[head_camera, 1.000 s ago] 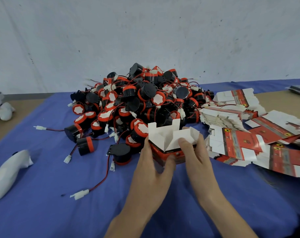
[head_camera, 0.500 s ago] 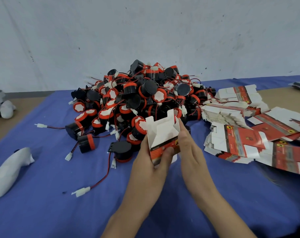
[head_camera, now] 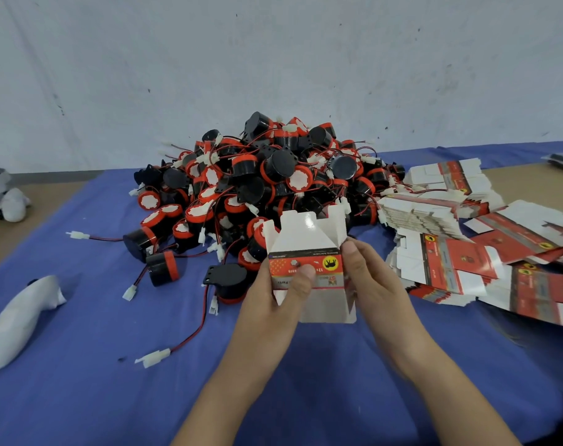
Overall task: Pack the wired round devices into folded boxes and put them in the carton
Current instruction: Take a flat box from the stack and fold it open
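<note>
Box-forming step. Left hand (head_camera: 275, 296) and right hand (head_camera: 375, 281) both pinch the red-and-white printed cardboard box (head_camera: 307, 241), flaps untucked. Next, probably: tuck one end, then load a black-and-red wired round device (head_camera: 228, 281) lying just left of the left hand.

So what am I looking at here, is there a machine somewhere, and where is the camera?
No machine here: a person works with bare hands, and the picture comes from a camera worn on the head, looking down. The left hand and right hand both grip a small half-folded box, its top flaps open. Behind it, on the blue cloth, lies a heap of black-and-red round devices with wires. To the right lie flat boxes; at the left, a white bundle.
</note>
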`<act>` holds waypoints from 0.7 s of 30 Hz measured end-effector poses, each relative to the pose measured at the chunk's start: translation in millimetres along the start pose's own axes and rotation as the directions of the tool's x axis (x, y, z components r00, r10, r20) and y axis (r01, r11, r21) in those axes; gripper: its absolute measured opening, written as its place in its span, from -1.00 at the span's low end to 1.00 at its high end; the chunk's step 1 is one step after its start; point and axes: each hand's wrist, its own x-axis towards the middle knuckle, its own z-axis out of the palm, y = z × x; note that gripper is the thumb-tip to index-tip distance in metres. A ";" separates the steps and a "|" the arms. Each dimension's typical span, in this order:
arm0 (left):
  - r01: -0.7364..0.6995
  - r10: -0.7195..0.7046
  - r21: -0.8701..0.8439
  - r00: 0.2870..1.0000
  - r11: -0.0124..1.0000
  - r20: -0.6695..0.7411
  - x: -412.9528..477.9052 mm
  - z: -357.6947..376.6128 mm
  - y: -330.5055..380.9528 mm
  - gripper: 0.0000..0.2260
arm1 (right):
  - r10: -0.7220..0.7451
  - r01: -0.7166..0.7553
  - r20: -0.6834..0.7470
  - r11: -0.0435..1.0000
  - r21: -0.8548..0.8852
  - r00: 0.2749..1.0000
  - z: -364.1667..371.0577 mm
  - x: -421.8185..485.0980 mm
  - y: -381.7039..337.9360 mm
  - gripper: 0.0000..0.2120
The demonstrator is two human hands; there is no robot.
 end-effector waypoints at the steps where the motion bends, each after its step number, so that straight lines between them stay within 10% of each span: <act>1: -0.012 0.012 0.009 1.000 1.000 -0.023 0.3 0.5 -0.4 -0.66 | -0.018 0.018 -0.012 1.000 -0.006 1.000 0.7 0.6 0.2 -0.63; 21: -0.085 0.094 -0.071 0.986 0.994 0.134 -2.6 0.1 8.9 -0.26 | 0.015 -0.007 0.113 0.997 -0.075 0.993 10.8 -5.8 5.3 -0.37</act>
